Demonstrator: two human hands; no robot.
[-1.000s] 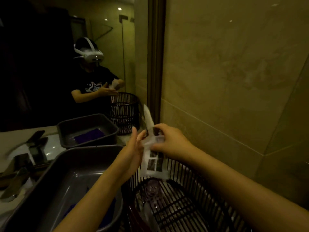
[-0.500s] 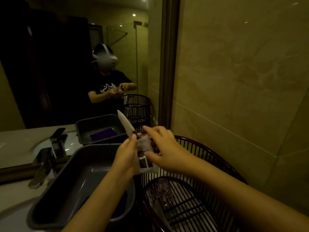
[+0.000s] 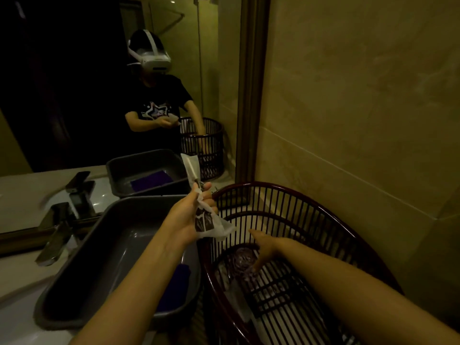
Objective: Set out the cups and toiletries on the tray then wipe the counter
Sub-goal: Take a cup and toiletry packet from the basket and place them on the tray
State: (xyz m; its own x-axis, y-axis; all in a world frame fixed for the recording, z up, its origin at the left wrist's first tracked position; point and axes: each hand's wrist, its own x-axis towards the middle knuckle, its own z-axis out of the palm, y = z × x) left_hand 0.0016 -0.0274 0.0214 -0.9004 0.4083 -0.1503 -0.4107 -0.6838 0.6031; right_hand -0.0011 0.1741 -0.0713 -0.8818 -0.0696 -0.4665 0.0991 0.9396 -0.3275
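Observation:
My left hand (image 3: 189, 215) is shut on a long white toiletry packet (image 3: 199, 195) with dark printing, held upright above the gap between the grey tray (image 3: 82, 257) and the dark slatted basket (image 3: 311, 215). My right hand (image 3: 263, 247) reaches down into the basket with its fingers apart, right over a clear glass cup (image 3: 242, 261) that lies on the basket floor. Whether the fingers touch the cup is unclear. A purple cloth (image 3: 178, 282) lies in the tray's near right corner.
A mirror (image 3: 112, 83) behind the counter reflects me, the tray and the basket. A dark faucet (image 3: 59, 227) stands over the sink at the left. The tiled wall (image 3: 361, 108) closes the right side. More wrapped items (image 3: 239, 302) lie in the basket.
My right hand has let go of the packet and dropped into the basket towards the glass cup. My left hand alone keeps the packet, and the view has tilted downward.

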